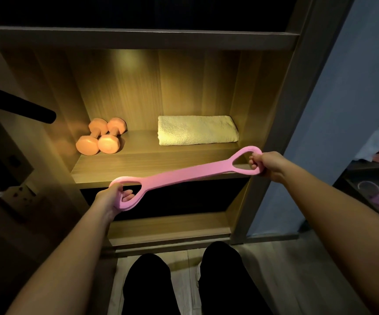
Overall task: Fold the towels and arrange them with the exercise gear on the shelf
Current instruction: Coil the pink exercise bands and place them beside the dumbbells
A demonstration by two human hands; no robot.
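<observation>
Because the long flat pink rubber stretch band with a loop handle at each end [184, 173] would sag if held by one end, the person stretches it taut between both hands, which I judge makes it easy to lay down in one straight piece. The left hand [110, 196], at 8 o'clock from the picture's middle, has its fingers threaded through one loop and curled round its rim. The right hand [268, 163], at 3 o'clock, clasps the other loop with its fingers hooked through. Both forearms reach forward with the right one higher, so the band slants up from left to right across the front edge of the lit wooden shelf board [150, 164], apparently in the air, not resting on it. On that board two orange hexagon-headed dumbbells [100, 139] lie side by side at 9 o'clock, and a folded pale yellow terry towel [196, 130] lies at 12 o'clock, well apart. The bare strip in front of them looks like the place meant for the band.
</observation>
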